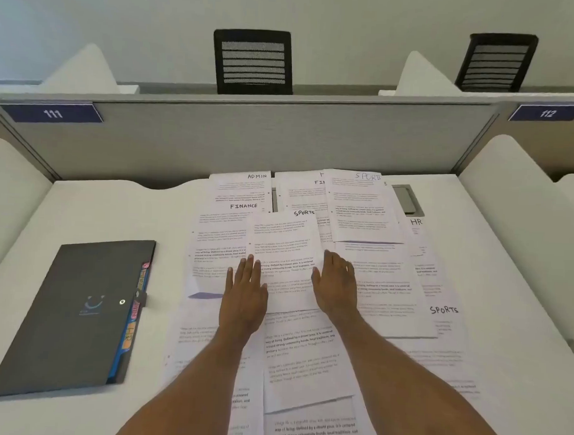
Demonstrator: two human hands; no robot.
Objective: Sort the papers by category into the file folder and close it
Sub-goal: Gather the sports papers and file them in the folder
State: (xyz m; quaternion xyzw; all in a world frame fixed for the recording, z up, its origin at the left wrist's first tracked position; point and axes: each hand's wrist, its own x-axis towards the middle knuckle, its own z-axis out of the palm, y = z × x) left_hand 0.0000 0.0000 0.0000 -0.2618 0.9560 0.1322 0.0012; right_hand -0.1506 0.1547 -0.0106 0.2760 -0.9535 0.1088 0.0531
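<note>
Several printed papers lie overlapping across the middle and right of the white desk, hand-labelled ADMIN [244, 186], FINANCE [219, 227], SPORTS [284, 243] and HR [416, 229]. Another SPORTS sheet [390, 300] lies to the right. My left hand [244, 291] rests flat with straight fingers on the left edge of the middle SPORTS sheet. My right hand [335, 285] lies flat on that sheet's right edge. A dark grey file folder [71, 313] lies shut on the left of the desk, with coloured tabs showing along its right side and a snap button on its flap.
A grey partition [282, 135] with number plates 111 and 112 closes the desk's far side. White curved dividers [510, 194] stand left and right. A grey cable hatch [408, 199] sits at the back right. Two black chairs stand beyond the partition.
</note>
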